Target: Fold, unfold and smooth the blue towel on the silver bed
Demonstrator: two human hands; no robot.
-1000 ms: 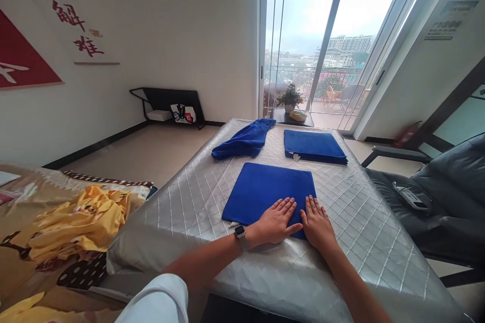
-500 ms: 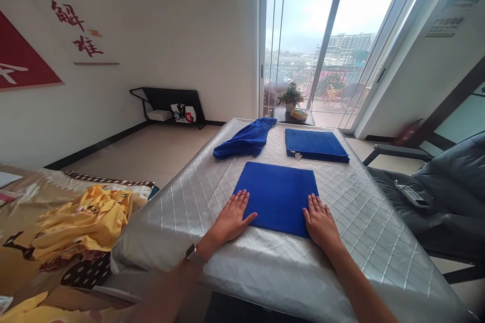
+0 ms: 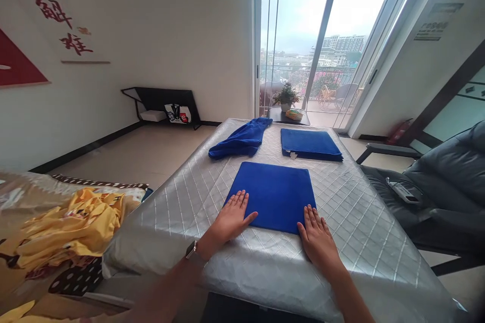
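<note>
A folded blue towel (image 3: 275, 194) lies flat on the silver quilted table (image 3: 352, 212). My left hand (image 3: 231, 219) rests open at the towel's near left corner, fingers flat and touching its edge. My right hand (image 3: 316, 237) lies open at the near right corner, fingertips on the towel's edge. Farther back, a second folded blue towel (image 3: 309, 144) lies at the right and a crumpled blue towel (image 3: 242, 140) at the left.
A dark massage chair (image 3: 435, 186) stands to the right of the table. At the left lies a bed with yellow clothing (image 3: 71, 227). Beyond the table a small stand holds a potted plant (image 3: 286, 97) before glass balcony doors. A black rack (image 3: 162, 103) leans by the wall.
My left hand slid from the towel's middle near my right hand out to the near left corner. My right hand drew back slightly toward the near right corner. The view shifted a little.
</note>
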